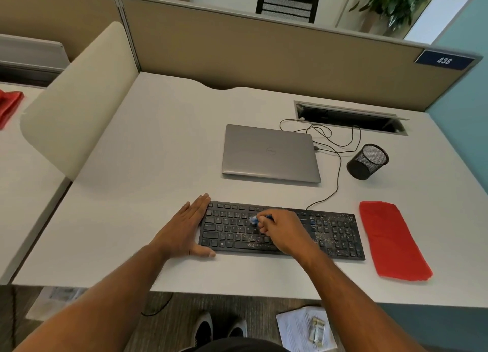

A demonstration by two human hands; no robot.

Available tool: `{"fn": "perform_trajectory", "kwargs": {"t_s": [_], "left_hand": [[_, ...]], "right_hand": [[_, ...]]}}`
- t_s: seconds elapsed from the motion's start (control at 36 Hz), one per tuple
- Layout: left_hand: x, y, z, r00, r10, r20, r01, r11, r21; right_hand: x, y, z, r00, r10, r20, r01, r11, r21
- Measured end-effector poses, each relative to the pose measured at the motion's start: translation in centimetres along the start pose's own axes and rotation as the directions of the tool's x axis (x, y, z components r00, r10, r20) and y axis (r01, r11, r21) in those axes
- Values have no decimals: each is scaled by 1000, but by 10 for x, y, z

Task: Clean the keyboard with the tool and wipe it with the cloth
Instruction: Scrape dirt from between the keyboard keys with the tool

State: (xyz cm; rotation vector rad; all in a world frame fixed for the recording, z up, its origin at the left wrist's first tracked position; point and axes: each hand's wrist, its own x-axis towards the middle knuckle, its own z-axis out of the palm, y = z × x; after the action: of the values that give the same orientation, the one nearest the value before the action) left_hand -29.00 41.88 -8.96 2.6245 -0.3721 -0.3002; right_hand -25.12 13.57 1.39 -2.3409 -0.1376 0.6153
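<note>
Black and dusted with pale crumbs, the keyboard (282,231) lies flat near the front edge of the white bench (148,166), its cable running back toward the silver laptop (270,153). Most of the crumbs sit on the right-hand keys and along the bottom row near the middle. The left hand (186,226) rests flat against the keyboard's left end, fingers straight and together, thumb along the front corner. The right hand (281,231) hovers over the middle keys with its fingers curled round a small blue brush (254,219), whose pale tip touches the keys in the upper rows. Just to the right of the keyboard, apart from it, a red cloth (393,242) lies folded on the bench. The laptop is closed, behind the keyboard. A black mesh cup (368,162) stands to the laptop's right. Papers (303,328) lie on the floor below the bench edge.
</note>
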Motion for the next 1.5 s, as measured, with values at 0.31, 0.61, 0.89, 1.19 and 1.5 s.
{"fn": "perform_trajectory", "kwargs": {"t_s": [0.31, 0.61, 0.89, 1.19, 1.5], "left_hand": [[0, -2, 2, 1000, 8, -9, -8, 1000, 9], [0, -3, 2, 1000, 9, -6, -9, 1000, 13], [1, -3, 2, 1000, 2, -13, -2, 1000, 5], [1, -1, 1, 1000, 7, -8, -7, 1000, 7], [0, -1, 1, 1000, 3, -8, -3, 1000, 4]], "right_hand": [[-9, 3, -2, 998, -27, 51, 30, 998, -56], [-13, -3, 3, 995, -45, 92, 57, 990, -131], [-8, -4, 12, 980, -16, 199, 60, 975, -213], [-9, -9, 15, 987, -37, 158, 72, 972, -224], [-5, -16, 22, 986, -106, 128, 128, 976, -179]]}}
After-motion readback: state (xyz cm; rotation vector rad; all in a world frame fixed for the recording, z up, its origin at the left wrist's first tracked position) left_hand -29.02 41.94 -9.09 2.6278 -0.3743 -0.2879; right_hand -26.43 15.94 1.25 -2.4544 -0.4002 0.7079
